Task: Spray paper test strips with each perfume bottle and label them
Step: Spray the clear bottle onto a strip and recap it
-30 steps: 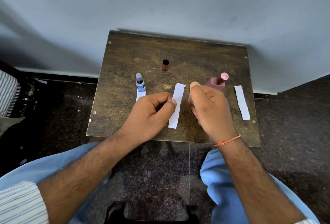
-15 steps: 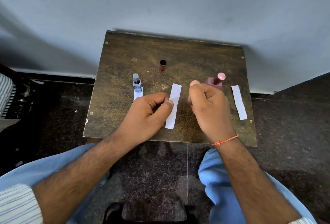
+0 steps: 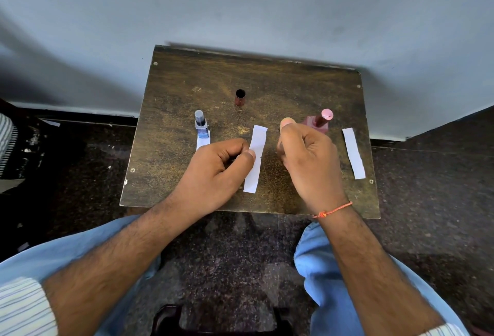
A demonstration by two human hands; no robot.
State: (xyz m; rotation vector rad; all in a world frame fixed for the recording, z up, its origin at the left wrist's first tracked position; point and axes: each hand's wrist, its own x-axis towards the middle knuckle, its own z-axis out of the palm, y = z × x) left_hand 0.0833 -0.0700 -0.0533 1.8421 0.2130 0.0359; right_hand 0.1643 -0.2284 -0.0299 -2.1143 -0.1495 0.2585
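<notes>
Head view: the left hand (image 3: 213,172) thumb pins the middle strip (image 3: 255,159) at frame centre; the right hand (image 3: 307,159) curls closed around something hidden. Spraying could miss or flutter this light paper.

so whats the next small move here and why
Probably press the spray held in the right hand onto the middle strip. The left hand pins that strip's edge with the thumb, the right thumb sits raised on top as if on a nozzle, and an open cap stands behind. What the right hand grips is hidden.
</notes>
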